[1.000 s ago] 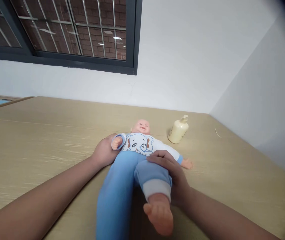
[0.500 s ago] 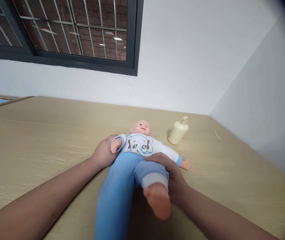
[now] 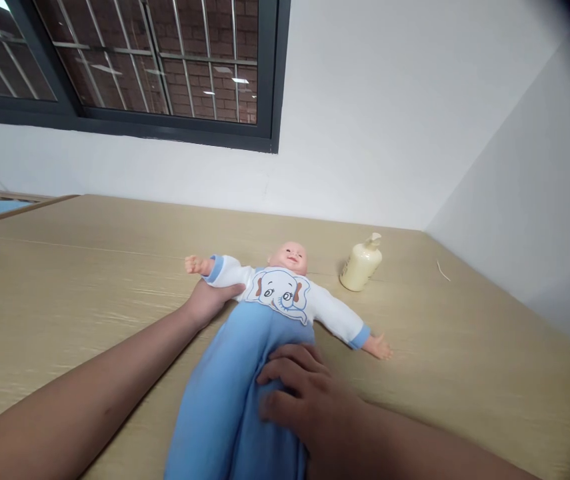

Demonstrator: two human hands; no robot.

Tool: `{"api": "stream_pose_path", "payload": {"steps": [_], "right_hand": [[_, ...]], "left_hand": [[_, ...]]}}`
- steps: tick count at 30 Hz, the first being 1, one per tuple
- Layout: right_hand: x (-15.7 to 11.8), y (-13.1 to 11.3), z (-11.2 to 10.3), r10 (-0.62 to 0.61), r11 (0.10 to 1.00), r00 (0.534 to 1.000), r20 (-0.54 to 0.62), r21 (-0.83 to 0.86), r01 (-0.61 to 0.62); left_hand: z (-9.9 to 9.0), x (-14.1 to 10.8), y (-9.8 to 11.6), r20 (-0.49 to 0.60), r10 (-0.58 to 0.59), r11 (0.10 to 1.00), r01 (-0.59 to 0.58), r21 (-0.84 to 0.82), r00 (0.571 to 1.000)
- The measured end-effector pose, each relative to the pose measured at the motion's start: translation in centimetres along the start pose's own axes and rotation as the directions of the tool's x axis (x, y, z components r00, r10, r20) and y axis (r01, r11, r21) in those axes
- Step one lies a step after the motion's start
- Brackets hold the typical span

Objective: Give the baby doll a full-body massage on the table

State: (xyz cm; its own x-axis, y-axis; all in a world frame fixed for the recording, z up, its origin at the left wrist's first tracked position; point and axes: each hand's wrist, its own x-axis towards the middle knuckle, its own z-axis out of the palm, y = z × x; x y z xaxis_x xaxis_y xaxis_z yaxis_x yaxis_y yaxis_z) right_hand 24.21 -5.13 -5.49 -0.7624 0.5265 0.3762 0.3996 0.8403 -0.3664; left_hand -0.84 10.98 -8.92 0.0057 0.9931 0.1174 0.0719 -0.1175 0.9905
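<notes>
A baby doll lies on its back on the wooden table, its head toward the wall. It wears a white top with an elephant print and light blue trousers. At the doll's upper arm and side, my left hand is closed, thumb in front and the other fingers hidden behind the arm. My right hand lies over the doll's leg on the right, slightly blurred, its fingers bent but apart. Both trouser legs stretch toward me, and the feet are out of view.
A cream pump bottle stands beyond the doll to the right. Farther right, a thin pale strip lies on the tabletop. White walls meet behind the table, under a barred window.
The doll's raised leg has come down and lies straight, and my right hand has shifted from gripping it to on top. The doll's arm by my left hand now points outward.
</notes>
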Motion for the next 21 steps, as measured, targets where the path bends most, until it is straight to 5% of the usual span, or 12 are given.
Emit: {"api": "stream_pose_path", "payload": {"steps": [9,13,15,21], "right_hand": [[0.0,0.0,1.4,-0.075,0.985,0.994,-0.078,-0.159,0.062],[0.0,0.2,-0.1,0.017,0.999,0.987,-0.162,0.043,-0.01],[-0.2,0.7,-0.8,0.113,0.985,0.964,-0.242,0.156,-0.077],[0.5,2.3,-1.3,0.531,0.79,0.755,-0.384,0.546,-0.278]], "left_hand": [[0.4,-0.1,-0.1,0.012,0.075,0.947,-0.067,-0.313,0.997],[0.2,-0.7,1.0,-0.155,0.093,0.996,-0.09,0.023,0.984],[0.2,-1.1,1.7,-0.135,0.148,0.969,-0.116,0.217,0.98],[0.7,-1.9,3.1,0.088,0.247,0.773,-0.251,0.582,0.965]]}}
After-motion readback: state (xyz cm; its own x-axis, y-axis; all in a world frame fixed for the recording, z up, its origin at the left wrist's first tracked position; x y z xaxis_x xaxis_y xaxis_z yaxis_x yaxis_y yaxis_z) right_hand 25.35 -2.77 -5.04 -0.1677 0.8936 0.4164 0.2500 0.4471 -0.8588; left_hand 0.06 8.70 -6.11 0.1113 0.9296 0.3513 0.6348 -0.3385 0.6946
